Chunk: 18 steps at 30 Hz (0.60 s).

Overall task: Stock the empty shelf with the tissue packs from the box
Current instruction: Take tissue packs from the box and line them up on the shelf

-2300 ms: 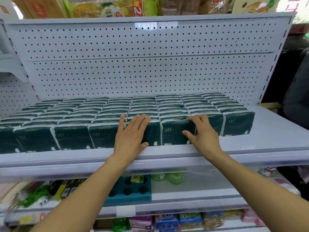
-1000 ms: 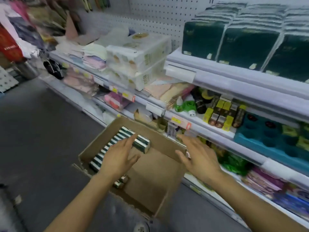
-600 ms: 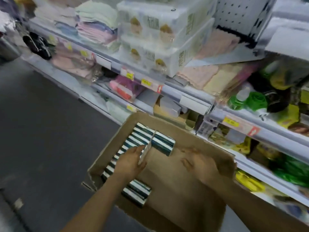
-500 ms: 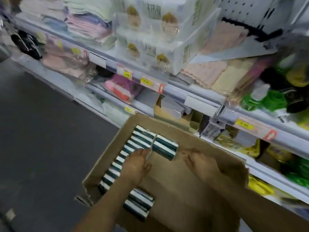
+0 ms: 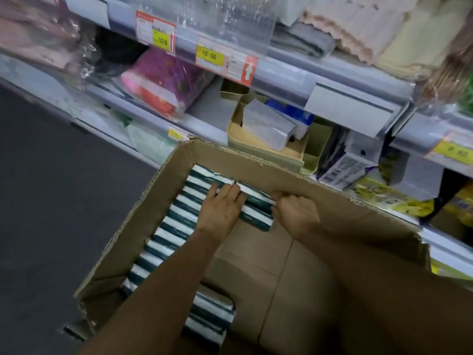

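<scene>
A dark grey floor [image 5: 51, 201] runs along pale grey metal shelves [image 5: 294, 70] crowded with wrapped goods, their front rails carrying yellow price tags [image 5: 210, 56]. The light is dim.

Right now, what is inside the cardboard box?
The cardboard box holds green-and-white tissue packs in a row along its left wall. Both hands, left hand and right hand, are on the far packs. The arms hide some packs.
</scene>
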Available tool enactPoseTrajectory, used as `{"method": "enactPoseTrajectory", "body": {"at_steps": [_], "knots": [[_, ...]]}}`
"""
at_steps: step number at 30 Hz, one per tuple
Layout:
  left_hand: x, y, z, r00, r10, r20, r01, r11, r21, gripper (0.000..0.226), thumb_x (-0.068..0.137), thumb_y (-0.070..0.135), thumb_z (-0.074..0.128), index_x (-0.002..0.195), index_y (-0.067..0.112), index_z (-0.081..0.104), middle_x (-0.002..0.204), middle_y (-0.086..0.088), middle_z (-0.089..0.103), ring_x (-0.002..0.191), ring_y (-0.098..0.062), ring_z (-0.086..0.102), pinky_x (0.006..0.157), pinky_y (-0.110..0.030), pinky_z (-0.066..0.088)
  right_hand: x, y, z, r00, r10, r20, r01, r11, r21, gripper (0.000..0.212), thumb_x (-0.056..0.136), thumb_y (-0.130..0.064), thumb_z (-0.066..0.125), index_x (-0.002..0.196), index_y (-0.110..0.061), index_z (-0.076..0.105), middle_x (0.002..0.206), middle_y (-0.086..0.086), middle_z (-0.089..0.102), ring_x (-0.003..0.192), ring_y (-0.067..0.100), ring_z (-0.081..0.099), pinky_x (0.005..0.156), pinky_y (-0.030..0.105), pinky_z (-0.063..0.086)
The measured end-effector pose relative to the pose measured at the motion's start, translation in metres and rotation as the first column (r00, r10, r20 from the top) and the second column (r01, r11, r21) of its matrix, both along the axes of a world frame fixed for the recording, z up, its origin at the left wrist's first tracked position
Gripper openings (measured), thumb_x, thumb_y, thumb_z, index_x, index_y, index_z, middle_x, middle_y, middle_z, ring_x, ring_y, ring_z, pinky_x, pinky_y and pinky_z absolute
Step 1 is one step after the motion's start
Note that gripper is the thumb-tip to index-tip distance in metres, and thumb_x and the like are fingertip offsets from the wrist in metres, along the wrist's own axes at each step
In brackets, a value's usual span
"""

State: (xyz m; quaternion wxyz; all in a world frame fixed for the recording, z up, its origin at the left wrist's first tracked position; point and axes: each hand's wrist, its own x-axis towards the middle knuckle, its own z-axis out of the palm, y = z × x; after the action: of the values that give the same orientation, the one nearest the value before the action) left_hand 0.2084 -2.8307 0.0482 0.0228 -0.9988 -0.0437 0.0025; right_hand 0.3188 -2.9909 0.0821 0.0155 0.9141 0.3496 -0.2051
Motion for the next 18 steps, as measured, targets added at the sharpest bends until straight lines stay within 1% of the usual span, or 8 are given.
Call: {"method": "enactPoseTrajectory", "body": {"at_steps": [4,6,9,11,12,14,16,18], "knots": [[0.001,0.006,0.008,0.998,-0.059,-0.009,0.059,0.998,0.015,0.036,0.064,0.022,0.083,0.097,0.020,0.068,0.106,-0.003,0.061,0.099,-0.023,0.057,0.094,-0.043,0.045,-0.004,0.005,0.004,1.000,-0.011,0.018,0.010,1.000,0.025,0.016,0.097,-0.022,0.045,0.108,-0.020,0.057,0.106,0.004,0.070,0.094,0.024,0.066,0.072,0.030,0.045],[-0.008,0.004,0.016,0.998,-0.055,-0.021,0.055,0.998,-0.011,0.036,0.061,0.022,0.083,0.093,0.020,0.068,0.108,-0.003,0.065,0.098,-0.023,0.059,0.096,-0.043,0.040,-0.007,-0.002,0.014,1.000,-0.024,-0.001,0.024,0.998,0.065,0.014,0.096,-0.021,0.046,0.104,-0.021,0.057,0.107,0.001,0.068,0.095,0.024,0.064,0.069,0.028,0.042],[-0.028,-0.006,0.037,0.999,0.028,-0.021,-0.031,0.985,-0.168,0.041,0.061,0.023,0.080,0.100,0.021,0.067,0.106,-0.001,0.068,0.100,-0.024,0.061,0.101,-0.041,0.033,-0.014,-0.025,0.037,0.999,-0.037,-0.037,0.042,0.991,0.131,0.008,0.095,-0.023,0.047,0.097,-0.025,0.054,0.107,-0.001,0.060,0.093,0.022,0.060,0.068,0.029,0.041],[-0.042,-0.019,0.060,0.987,0.136,-0.090,-0.157,0.941,-0.299,0.036,0.068,0.025,0.075,0.103,0.021,0.065,0.101,-0.001,0.069,0.101,-0.025,0.062,0.101,-0.038,0.035,-0.019,-0.046,0.059,0.997,-0.043,-0.062,0.054,0.982,0.182,0.008,0.094,-0.025,0.049,0.086,-0.029,0.048,0.099,-0.003,0.052,0.087,0.020,0.058,0.068,0.031,0.042],[-0.047,-0.027,0.073,0.973,0.193,-0.126,-0.226,0.904,-0.363,0.033,0.071,0.025,0.073,0.102,0.021,0.063,0.098,-0.001,0.070,0.097,-0.026,0.063,0.097,-0.037,0.039,-0.021,-0.057,0.070,0.997,-0.052,-0.064,0.065,0.976,0.209,0.011,0.093,-0.026,0.050,0.084,-0.029,0.045,0.096,-0.004,0.049,0.085,0.019,0.057,0.068,0.032,0.043],[-0.054,-0.044,0.102,0.940,0.299,-0.165,-0.341,0.782,-0.522,0.027,0.077,0.025,0.072,0.099,0.020,0.059,0.091,-0.003,0.069,0.087,-0.026,0.064,0.079,-0.034,0.048,-0.023,-0.080,0.095,0.996,-0.075,-0.046,0.084,0.966,0.245,0.009,0.092,-0.026,0.051,0.085,-0.028,0.046,0.092,-0.004,0.051,0.082,0.019,0.055,0.066,0.033,0.044],[-0.059,-0.063,0.128,0.906,0.386,-0.173,-0.399,0.642,-0.655,0.023,0.079,0.023,0.073,0.096,0.021,0.057,0.083,0.001,0.066,0.079,-0.020,0.062,0.066,-0.032,0.049,-0.023,-0.106,0.118,0.994,-0.105,-0.029,0.109,0.946,0.306,0.007,0.091,-0.024,0.052,0.087,-0.027,0.047,0.088,-0.003,0.055,0.079,0.021,0.055,0.064,0.033,0.044],[-0.064,-0.086,0.154,0.862,0.482,-0.155,-0.423,0.517,-0.744,0.020,0.082,0.020,0.074,0.092,0.025,0.058,0.075,0.008,0.061,0.071,-0.011,0.058,0.060,-0.027,0.045,-0.024,-0.137,0.140,0.988,-0.139,-0.061,0.152,0.913,0.379,0.010,0.090,-0.019,0.052,0.088,-0.026,0.045,0.083,-0.002,0.056,0.076,0.025,0.056,0.061,0.035,0.045]]}}
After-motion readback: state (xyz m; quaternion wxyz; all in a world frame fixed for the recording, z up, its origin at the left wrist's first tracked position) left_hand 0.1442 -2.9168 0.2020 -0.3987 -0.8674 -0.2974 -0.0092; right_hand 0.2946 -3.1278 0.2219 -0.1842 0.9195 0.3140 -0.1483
